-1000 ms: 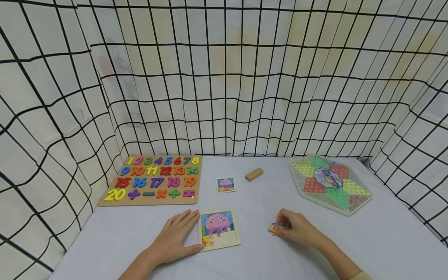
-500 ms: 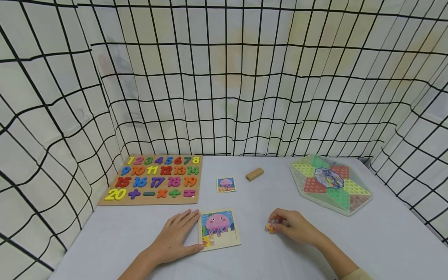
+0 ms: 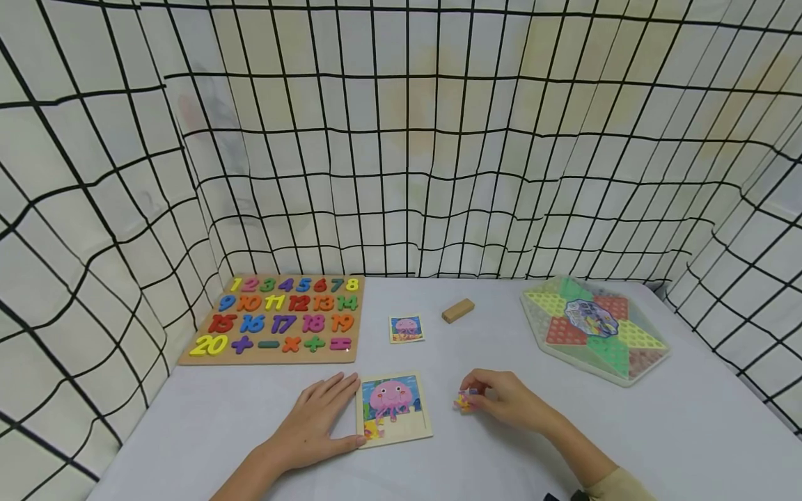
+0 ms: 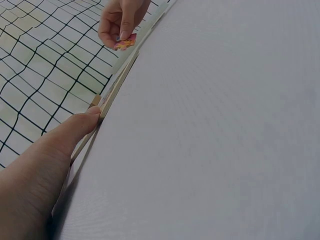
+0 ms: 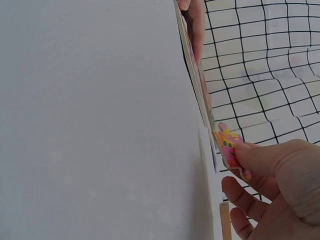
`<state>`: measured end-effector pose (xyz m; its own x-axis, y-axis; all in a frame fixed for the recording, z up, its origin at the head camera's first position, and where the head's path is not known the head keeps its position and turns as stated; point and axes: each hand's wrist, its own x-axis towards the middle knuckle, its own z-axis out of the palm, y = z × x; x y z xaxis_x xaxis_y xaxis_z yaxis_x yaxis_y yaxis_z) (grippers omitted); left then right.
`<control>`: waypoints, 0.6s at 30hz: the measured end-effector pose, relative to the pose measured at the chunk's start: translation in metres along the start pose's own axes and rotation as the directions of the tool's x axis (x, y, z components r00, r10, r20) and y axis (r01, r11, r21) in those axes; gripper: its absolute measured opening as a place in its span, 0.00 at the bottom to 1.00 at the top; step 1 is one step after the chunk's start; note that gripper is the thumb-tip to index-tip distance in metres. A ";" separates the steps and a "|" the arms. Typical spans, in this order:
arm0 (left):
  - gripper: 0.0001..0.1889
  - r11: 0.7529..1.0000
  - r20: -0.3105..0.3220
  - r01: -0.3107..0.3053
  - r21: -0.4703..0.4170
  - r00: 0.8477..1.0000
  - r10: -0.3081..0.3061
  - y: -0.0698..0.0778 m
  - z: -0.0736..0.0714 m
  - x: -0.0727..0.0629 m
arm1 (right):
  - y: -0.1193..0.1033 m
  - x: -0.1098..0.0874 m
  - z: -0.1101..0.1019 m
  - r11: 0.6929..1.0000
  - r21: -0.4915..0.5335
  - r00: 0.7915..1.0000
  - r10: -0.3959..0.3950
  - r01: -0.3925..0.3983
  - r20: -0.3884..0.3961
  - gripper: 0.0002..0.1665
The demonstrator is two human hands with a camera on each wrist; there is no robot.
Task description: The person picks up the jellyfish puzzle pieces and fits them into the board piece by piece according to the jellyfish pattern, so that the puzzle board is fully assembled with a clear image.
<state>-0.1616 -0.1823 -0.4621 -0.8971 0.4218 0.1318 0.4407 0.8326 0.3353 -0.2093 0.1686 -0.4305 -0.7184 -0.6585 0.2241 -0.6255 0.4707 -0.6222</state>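
A square wooden jigsaw board (image 3: 409, 429) lies on the white tabletop, with a pink jellyfish picture (image 3: 391, 394) across its upper part and a yellow piece (image 3: 373, 429) at its lower left. Bare wood shows at its lower right. My left hand (image 3: 313, 426) lies along the board's left side, fingers straight, fingertips at the upper left edge and thumb (image 4: 90, 116) on the near corner. Just right of the board, my right hand (image 3: 504, 400) pinches a pink and yellow jigsaw piece (image 5: 231, 149) between thumb and fingers.
Behind the board lie a small jellyfish picture card (image 3: 406, 329) and a wooden block (image 3: 458, 311). A number puzzle board (image 3: 263, 362) is at the back left, a hexagonal Chinese checkers board (image 3: 595, 330) at the back right. Black netting over white cloth surrounds the table.
My right hand has moved left toward the jigsaw board, carrying the pinched piece. The left hand stays in place on the board.
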 end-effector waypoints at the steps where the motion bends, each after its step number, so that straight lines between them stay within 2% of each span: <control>1: 0.49 1.000 -0.001 -0.002 -0.001 1.000 0.002 0.000 0.000 0.000 | -0.001 0.002 0.001 1.000 0.000 1.000 -0.008 0.008 0.000 0.08; 18: 0.48 1.000 -0.006 -0.011 -0.015 1.000 0.010 0.000 -0.001 0.000 | -0.021 0.032 0.026 0.999 0.033 0.995 -0.023 0.020 0.093 0.10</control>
<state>-0.1616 -0.1823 -0.4613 -0.8926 0.4283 0.1409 0.4497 0.8227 0.3477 -0.2113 0.1222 -0.4301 -0.6727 -0.7207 0.1674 -0.6291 0.4380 -0.6422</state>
